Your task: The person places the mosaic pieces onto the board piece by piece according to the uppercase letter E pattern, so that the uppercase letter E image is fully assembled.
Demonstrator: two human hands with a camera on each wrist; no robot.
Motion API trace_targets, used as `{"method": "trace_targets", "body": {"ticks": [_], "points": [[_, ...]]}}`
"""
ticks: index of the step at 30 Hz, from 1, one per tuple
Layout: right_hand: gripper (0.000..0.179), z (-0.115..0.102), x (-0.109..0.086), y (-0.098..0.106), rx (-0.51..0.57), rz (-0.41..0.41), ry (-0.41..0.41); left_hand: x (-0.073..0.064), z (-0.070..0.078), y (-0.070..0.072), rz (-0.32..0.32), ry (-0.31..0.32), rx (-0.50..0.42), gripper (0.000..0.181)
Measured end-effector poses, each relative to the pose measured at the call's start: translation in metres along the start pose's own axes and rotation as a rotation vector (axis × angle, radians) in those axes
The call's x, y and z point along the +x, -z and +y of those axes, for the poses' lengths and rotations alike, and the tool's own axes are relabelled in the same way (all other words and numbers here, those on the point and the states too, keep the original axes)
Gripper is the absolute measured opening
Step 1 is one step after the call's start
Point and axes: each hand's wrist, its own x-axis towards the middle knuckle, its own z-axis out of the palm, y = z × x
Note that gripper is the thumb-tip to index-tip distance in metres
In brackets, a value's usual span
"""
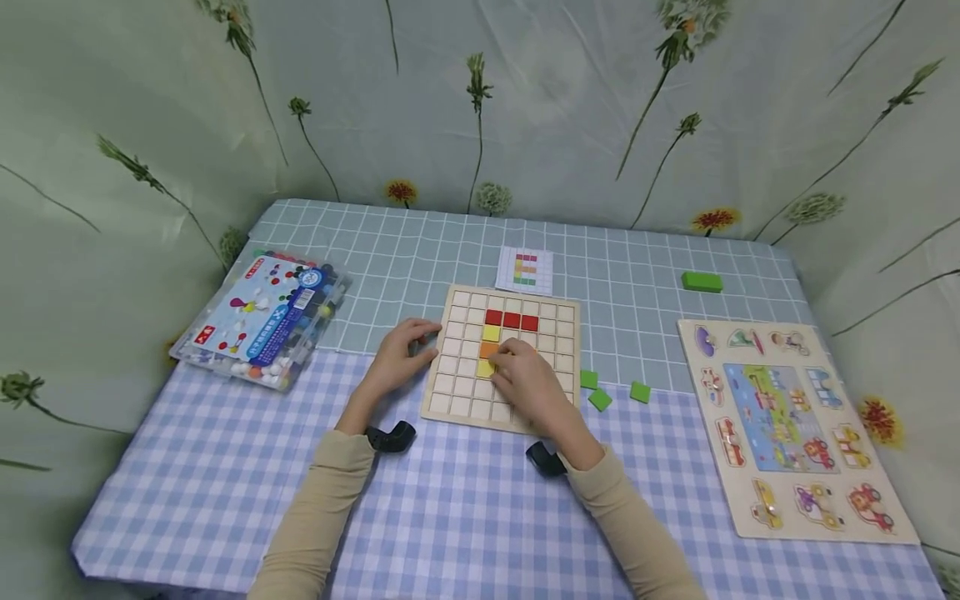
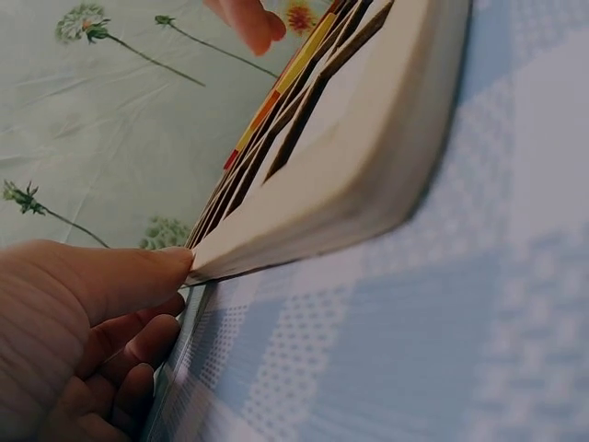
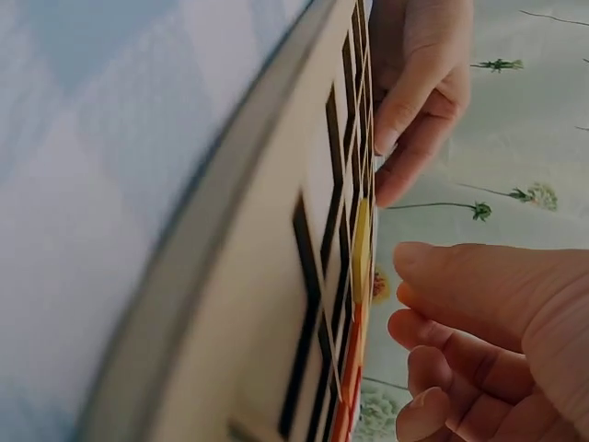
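Note:
My left hand (image 1: 402, 357) rests at the left edge of a wooden grid board (image 1: 452, 406), its thumb tip (image 2: 175, 262) touching the rim and the other fingers loosely bent. Over the middle of the board, my right hand (image 1: 527, 379) has thumb and fingertips drawn together. A small bit of an orange tile (image 3: 404, 294) shows between them in the right wrist view. Set in the grid are a row of red tiles (image 1: 512, 320), a yellow tile (image 1: 491, 332), an orange tile (image 1: 488, 349) and another yellow tile (image 1: 485, 367) below it. The right hand hides nearby squares.
A printed pattern card (image 1: 524, 271) lies behind the board. Loose green tiles (image 1: 600, 400) are to its right, with a green block (image 1: 702, 282) farther back. A picture puzzle board (image 1: 727, 492) lies at the right, a clear plastic case (image 1: 258, 321) at the left.

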Motion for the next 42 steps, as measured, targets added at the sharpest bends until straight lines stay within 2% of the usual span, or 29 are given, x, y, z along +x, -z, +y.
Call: {"method": "trace_targets", "body": {"ticks": [7, 13, 22, 27, 35, 42], "points": [[0.019, 0.012, -0.011, 0.017, 0.002, 0.016, -0.037, 0.001, 0.001, -0.002, -0.003, 0.005, -0.001, 0.039], [0.021, 0.031, -0.029, 0.031, -0.015, 0.102, -0.035, -0.001, 0.0, -0.003, 0.007, -0.004, 0.014, 0.039], [0.028, 0.063, -0.057, 0.044, -0.024, 0.152, -0.152, -0.002, 0.005, -0.003, 0.009, 0.005, -0.005, 0.038], [0.03, 0.077, -0.064, 0.046, -0.039, 0.177, -0.172, -0.002, 0.004, -0.001, 0.01, 0.002, 0.008, 0.038], [0.031, 0.087, -0.068, 0.047, 0.006, 0.118, -0.23, -0.001, 0.002, -0.001, 0.006, -0.026, 0.003, 0.036], [0.029, 0.092, -0.068, 0.045, 0.024, 0.078, -0.231, 0.0, -0.001, -0.004, 0.018, -0.019, -0.006, 0.034]]}}
